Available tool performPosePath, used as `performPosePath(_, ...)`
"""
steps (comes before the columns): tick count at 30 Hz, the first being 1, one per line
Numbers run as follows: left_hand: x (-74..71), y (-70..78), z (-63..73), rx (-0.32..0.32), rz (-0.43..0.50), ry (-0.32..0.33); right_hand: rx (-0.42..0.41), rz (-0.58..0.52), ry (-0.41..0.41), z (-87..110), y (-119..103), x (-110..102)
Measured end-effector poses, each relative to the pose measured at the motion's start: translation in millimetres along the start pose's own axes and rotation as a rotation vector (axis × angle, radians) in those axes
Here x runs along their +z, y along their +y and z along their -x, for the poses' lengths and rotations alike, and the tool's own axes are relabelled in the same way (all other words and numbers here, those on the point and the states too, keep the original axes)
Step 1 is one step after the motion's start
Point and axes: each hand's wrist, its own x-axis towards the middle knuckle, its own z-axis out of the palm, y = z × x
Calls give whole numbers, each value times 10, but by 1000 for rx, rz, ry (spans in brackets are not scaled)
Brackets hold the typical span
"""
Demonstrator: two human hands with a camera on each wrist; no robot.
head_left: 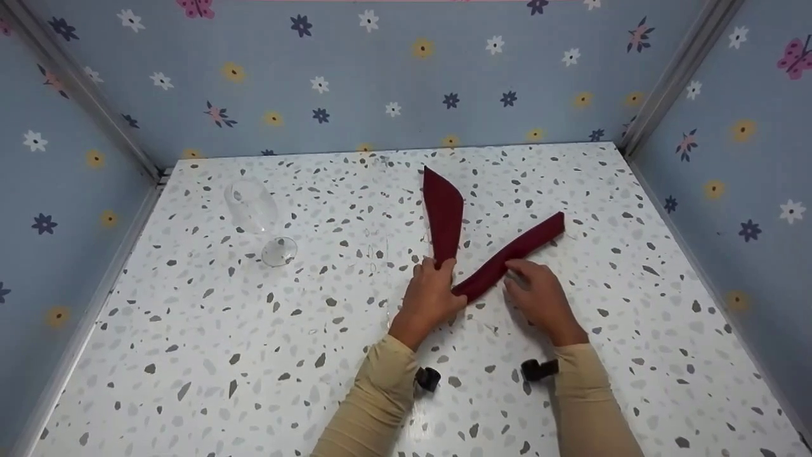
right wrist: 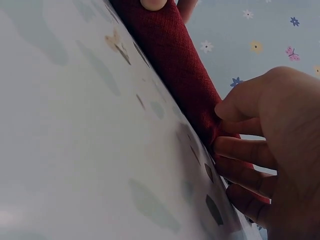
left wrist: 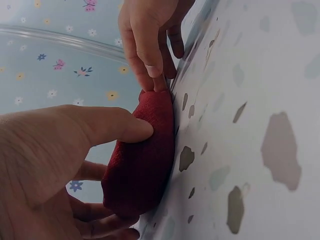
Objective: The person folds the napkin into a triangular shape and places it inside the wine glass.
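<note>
A dark red cloth napkin [head_left: 446, 212], folded into a band, lies bent in a V on the table. Its left arm is broad with a pointed end; the right arm is narrower and looks rolled. Near the bend, my left hand [head_left: 429, 298] grips the cloth, thumb on top and fingers on the far side. In the left wrist view that thumb [left wrist: 137, 129] presses into the red fabric. My right hand [head_left: 539, 294] is at the near edge of the right arm, where thumb and fingertips pinch the cloth in the right wrist view. The palm hides part of the bend.
A clear stemmed glass [head_left: 252, 206] stands upright at the back left, its round foot on the speckled white table [head_left: 209, 355]. Flower-patterned panels [head_left: 380, 70] wall the table at the back and both sides. Dark wrist devices sit by both tan sleeves [head_left: 374, 393].
</note>
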Motion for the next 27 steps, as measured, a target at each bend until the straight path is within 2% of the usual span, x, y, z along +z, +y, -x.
performPosePath(3,6,1,-3,10,23,0,-1,-6,-3,1,-1,12)
performPosePath(13,43,-16,12,110,37,64,-30,-18,1,-1,11,40)
performPosePath(20,50,-26,21,204,11,75,-47,-3,7,8,-1,47)
performPosePath(27,52,-38,-1,245,5,82,-64,-4,8,8,-6,46)
